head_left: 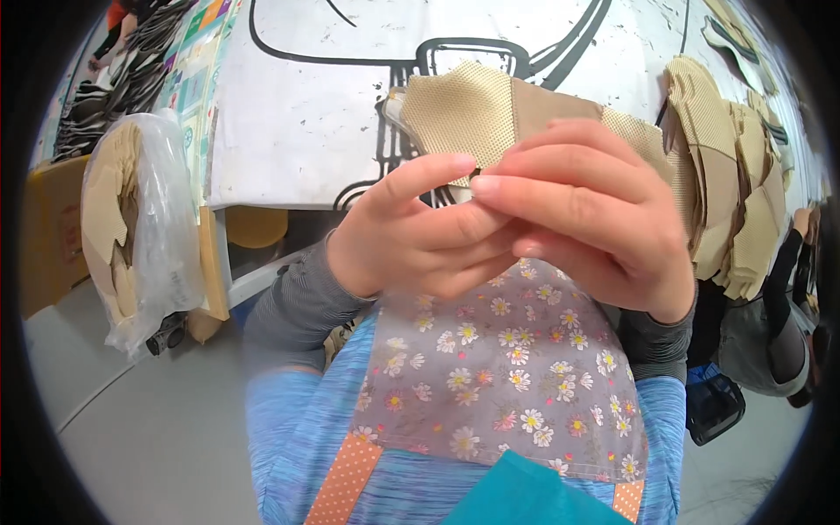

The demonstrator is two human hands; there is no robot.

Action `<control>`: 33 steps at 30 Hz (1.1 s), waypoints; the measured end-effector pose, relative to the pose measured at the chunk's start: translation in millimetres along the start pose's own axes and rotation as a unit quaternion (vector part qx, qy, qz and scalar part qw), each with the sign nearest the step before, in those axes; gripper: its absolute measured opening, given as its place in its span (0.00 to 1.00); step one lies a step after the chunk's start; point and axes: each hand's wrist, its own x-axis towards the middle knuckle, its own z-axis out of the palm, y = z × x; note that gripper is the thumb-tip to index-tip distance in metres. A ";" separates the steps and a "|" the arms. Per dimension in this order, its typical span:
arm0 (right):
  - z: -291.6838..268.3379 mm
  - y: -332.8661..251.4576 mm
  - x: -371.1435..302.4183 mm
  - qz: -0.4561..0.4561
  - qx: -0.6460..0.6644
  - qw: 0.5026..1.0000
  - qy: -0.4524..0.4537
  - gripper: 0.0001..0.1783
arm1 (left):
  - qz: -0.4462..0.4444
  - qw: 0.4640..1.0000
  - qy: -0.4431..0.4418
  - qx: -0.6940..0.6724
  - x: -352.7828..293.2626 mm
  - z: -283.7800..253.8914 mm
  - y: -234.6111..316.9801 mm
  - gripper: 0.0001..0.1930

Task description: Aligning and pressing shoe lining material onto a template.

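Note:
My left hand [424, 227] and my right hand [595, 206] meet in front of my chest, near the table's front edge. Thumbs and fingers of both are pinched together around a small dark spot; what they hold there is too small to make out. Just behind them is a beige mesh fabric piece [459, 109] with a smooth brown band [551, 109] across its middle. My right hand covers part of its lower edge, and I cannot tell whether either hand touches it.
Stacked beige mesh pieces [700, 131] hang over the table's right edge. At left, a clear plastic bag [162, 236] holds more beige pieces, beside a cardboard box [57, 236]. Dark pieces [109, 101] lie far left. A black crate [716, 407] and another person [770, 324] are at right.

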 end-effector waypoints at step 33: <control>9.9 -3.9 -39.7 -0.095 0.122 0.984 0.093 0.11 | -0.045 0.958 -0.251 -0.134 11.2 12.3 -2.2 0.11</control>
